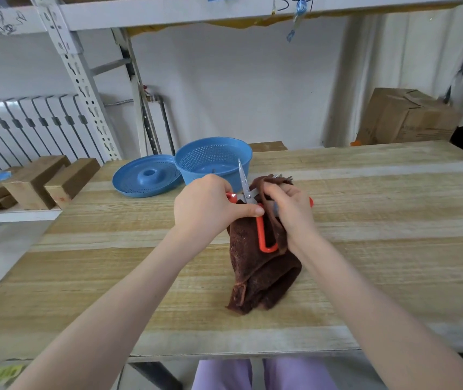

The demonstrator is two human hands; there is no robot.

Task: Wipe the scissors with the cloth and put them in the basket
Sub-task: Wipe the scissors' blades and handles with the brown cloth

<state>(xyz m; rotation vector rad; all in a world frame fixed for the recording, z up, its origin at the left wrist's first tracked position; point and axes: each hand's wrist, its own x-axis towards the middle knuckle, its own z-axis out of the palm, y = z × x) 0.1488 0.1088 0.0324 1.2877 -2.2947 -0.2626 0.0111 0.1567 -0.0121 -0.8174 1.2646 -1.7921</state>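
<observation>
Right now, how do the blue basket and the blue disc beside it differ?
The blue basket is deep, with tall mesh walls; the blue disc is shallow and lies flat. The disc has a raised ring at its centre; the basket's centre shows only a small stub. The basket stands to the right of the disc. Shared: both are blue perforated plastic on the wooden table.

- The scissors (248, 196) have orange-red handles and steel blades spread open. One blade points up and away, and the other is wrapped in the cloth. The left hand (207, 206) grips them above the table (365, 220).
- The cloth (261, 277) is dark brown terry, crumpled. The right hand (289, 212) pinches its top, and its lower folds rest on the table.
- The basket (189, 171) is round, blue perforated plastic. It stands upright just behind the hands.
</observation>
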